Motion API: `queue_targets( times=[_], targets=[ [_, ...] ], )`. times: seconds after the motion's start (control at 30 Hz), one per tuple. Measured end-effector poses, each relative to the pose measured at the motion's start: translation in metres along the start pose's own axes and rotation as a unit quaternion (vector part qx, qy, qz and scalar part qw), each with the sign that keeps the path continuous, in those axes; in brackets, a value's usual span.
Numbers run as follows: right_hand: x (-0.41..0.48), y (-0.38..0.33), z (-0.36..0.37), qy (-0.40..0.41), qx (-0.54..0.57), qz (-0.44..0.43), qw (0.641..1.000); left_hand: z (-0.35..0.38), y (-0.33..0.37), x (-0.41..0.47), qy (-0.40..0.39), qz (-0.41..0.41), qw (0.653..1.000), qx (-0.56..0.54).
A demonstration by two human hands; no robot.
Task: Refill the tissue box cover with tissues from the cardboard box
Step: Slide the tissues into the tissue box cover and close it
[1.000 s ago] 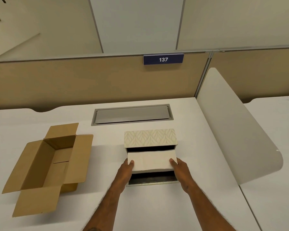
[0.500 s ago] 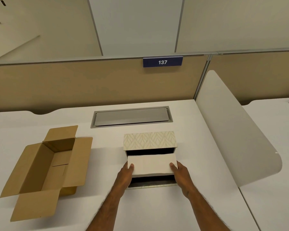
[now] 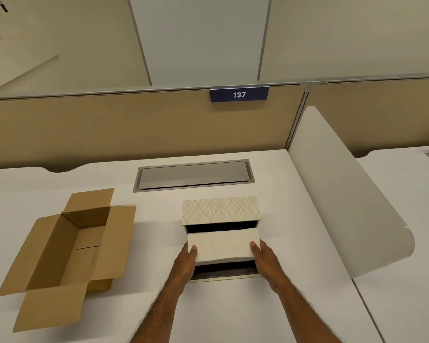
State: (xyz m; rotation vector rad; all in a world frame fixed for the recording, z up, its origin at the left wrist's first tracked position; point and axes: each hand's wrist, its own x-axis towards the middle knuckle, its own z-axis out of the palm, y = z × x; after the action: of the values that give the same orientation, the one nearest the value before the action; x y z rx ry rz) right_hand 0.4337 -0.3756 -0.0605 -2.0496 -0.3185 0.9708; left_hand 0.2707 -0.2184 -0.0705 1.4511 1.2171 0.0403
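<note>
soft matt paper tissues [image 3: 222, 245] under my thumbs; brown corrugated cardboard box [image 3: 65, 253] (dull, unprinted), smooth matt white desk [image 3: 295, 243].

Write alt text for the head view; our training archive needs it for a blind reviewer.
Two bare hands, left hand and right hand, hold a white tissue stack by its ends over the open patterned tissue box cover on a white desk. An open, empty-looking cardboard box sits to the left, below a partition sign reading 137.
</note>
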Motion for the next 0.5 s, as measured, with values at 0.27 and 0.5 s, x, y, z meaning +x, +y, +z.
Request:
queue_targets(
  times=[0.27,0.5],
  targets=[
    [0.005,-0.032,-0.029,0.083,0.018,-0.039,0.996,-0.037,0.021,0.004,0.024,0.004,0.999,-0.042],
    [0.043,-0.084,-0.055,0.067,-0.112,-0.115,0.985,-0.056,0.076,0.031,0.06,0.094,0.99,0.085]
  ],
)
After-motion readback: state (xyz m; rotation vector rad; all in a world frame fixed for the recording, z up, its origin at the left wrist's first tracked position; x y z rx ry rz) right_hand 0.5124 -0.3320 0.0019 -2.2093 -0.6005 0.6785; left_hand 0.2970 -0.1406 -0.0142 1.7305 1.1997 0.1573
